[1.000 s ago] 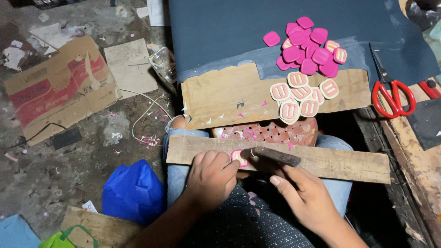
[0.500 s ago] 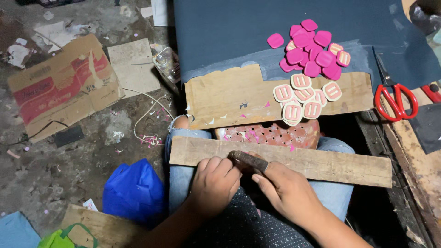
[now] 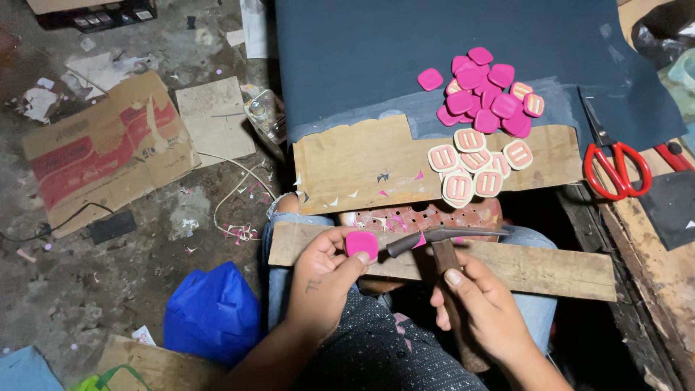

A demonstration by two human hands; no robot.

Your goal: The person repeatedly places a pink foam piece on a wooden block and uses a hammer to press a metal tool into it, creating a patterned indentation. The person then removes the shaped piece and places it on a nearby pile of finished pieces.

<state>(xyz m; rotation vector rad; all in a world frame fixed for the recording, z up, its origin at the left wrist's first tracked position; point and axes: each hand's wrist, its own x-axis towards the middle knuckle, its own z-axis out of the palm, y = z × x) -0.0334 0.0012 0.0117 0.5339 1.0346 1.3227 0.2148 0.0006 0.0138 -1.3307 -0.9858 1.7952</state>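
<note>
My left hand [image 3: 323, 279] pinches a small pink rounded-square piece [image 3: 361, 244] just above a wooden plank [image 3: 550, 269] that lies across my lap. My right hand [image 3: 483, 311] grips the wooden handle of a dark curved cutting tool [image 3: 443, 236]; its tip sits right beside the pink piece. Beyond the plank, on a worn wooden board [image 3: 362, 163], lies a cluster of pink-and-cream cut pieces [image 3: 474, 165]. Behind them a pile of plain pink pieces [image 3: 485, 90] rests on a dark blue sheet [image 3: 376, 51].
Red-handled scissors [image 3: 615, 163] lie at the right on the dark sheet. Flattened cardboard [image 3: 101, 148], a small bottle [image 3: 264, 116] and scraps litter the floor at left. A blue bag [image 3: 213, 315] sits by my left knee. A perforated reddish block [image 3: 427, 216] lies under the plank.
My left hand has lifted the pink piece off the plank and now shows it between the fingertips. My right hand has shifted its grip down the tool's handle, and the blade now points left.
</note>
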